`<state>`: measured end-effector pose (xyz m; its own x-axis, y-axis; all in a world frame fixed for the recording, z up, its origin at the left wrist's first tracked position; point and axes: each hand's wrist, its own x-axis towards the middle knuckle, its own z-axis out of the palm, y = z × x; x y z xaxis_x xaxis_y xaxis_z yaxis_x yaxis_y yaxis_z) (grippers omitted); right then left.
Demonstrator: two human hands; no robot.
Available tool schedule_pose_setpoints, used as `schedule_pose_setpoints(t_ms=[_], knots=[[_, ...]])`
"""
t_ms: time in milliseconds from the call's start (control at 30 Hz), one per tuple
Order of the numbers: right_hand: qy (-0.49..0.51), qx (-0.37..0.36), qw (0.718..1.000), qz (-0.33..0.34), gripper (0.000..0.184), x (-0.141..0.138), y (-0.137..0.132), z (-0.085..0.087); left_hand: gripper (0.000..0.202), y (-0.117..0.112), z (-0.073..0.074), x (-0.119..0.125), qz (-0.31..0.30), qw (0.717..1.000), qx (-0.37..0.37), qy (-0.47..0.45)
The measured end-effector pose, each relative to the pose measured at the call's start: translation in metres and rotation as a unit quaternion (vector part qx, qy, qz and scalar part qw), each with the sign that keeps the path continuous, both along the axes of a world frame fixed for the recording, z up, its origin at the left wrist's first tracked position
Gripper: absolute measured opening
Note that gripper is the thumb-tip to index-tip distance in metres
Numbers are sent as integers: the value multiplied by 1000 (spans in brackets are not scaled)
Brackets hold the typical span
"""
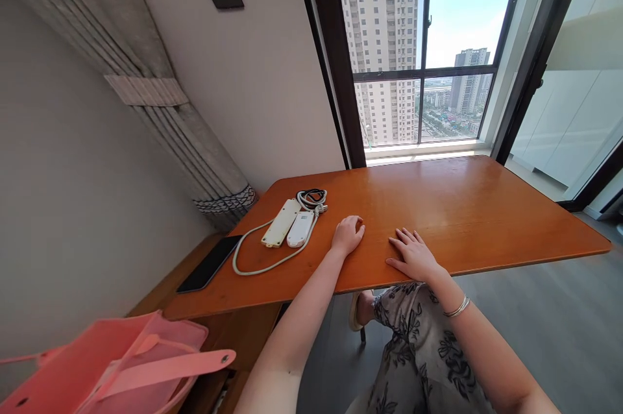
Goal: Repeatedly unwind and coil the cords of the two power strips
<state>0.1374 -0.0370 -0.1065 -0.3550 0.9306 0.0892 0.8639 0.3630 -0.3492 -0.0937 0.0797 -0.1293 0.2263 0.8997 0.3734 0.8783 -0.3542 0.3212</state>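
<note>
The left hand (pixel 346 237) rests on the wooden desk (pixel 452 206) with its fingers loosely curled, a gap showing between thumb and forefinger and nothing gripped. The right hand (pixel 413 257) lies palm down at the desk's near edge, fingers spread and likewise gripping nothing; a silvery bracelet (pixel 458 307) circles that wrist. Patterned trousers (pixel 413 336) show below the right fingers, under the desk's edge.

Closest to the left fingers, just to their left and apart from them, runs a pale cable (pixel 272 266), with its plug (pixel 321 209) slightly beyond their knuckles. Within the cable's bend, a little further left, lies a small white oblong device (pixel 300 230); beside it, on the side away from the fingers, is a longer cream power strip (pixel 281 223). A black-and-pale coil of cord (pixel 312 198) sits beyond these two, ahead and left of the left fingers.

Farther left, a flat black tablet (pixel 209 265) lies at the desk's left end. A pink bag (pixel 150 368) is well to the left of the fingers and nearer the body. Well ahead of both hands stands a window (pixel 424 73).
</note>
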Motion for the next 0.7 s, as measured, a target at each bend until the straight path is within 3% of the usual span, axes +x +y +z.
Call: schedule_pose_setpoints(t_ms=[700], knots=[[9, 6, 1000, 2, 68, 1, 2, -4, 21, -2, 3, 1, -1, 1000, -8, 3]])
